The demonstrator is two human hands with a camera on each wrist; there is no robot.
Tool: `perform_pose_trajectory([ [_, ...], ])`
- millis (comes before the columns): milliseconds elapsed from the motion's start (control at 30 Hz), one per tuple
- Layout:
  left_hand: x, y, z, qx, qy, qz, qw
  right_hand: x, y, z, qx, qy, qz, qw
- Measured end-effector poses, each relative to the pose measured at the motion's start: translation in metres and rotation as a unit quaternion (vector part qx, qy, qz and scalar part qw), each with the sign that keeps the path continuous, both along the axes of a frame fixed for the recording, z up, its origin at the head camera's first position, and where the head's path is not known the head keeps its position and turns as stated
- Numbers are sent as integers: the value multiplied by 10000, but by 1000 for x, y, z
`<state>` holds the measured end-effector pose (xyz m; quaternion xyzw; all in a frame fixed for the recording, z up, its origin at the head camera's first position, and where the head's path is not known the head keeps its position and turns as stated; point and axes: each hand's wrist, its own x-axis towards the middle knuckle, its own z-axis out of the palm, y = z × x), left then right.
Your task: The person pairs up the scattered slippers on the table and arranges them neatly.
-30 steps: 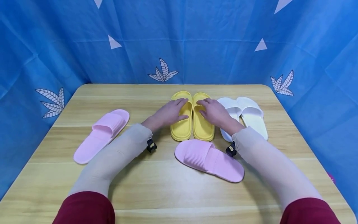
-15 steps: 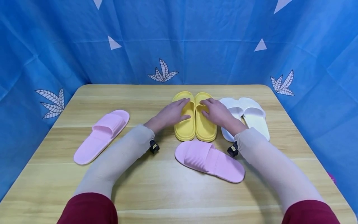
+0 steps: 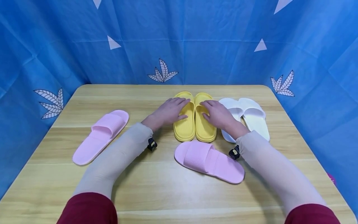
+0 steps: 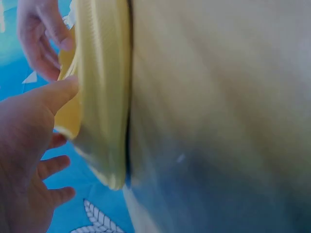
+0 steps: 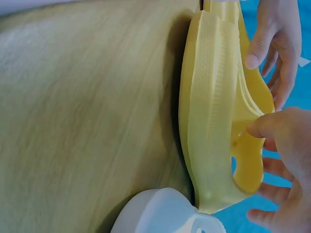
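From afar, I see the yellow slippers point(image 3: 191, 124) side by side on the table point(image 3: 139, 193), my left hand point(image 3: 167, 112) at their nine o'clock and right hand point(image 3: 219, 115) at three, both spread wide, neither gripping; I'd press evenly from both sides, toes level at twelve, minding the white slippers point(image 3: 255, 119) at three and the near pink slipper point(image 3: 209, 161) past five

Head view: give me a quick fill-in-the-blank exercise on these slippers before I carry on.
The hand nearer the smooth white slip-on slippers is the person's ____ one.
The ribbed-strap slippers lying apart are ____.
The round-toed yellow slippers lie to the ____ of the white pair.
The light wood-grain table bears ____ slippers in all.

Missing words: right; pink; left; six.
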<state>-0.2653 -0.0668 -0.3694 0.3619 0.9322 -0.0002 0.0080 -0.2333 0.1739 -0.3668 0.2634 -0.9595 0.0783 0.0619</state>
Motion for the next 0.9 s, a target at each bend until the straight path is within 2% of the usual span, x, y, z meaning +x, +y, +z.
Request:
perform_pose_trajectory([
  [233,-1,-9,8,-13,-68,-137,9999,7,0,5,30,66,71,9999],
  [433,4,-13,6,34,88,-335,9994,13,1,9,84,24,165,9998],
  [667,13,-21,9,71,202,-297,9993,20,5,14,96,78,428,9990],
  [900,22,-32,12,272,59,-224,9994,26,9,18,-110,-55,552,9984],
])
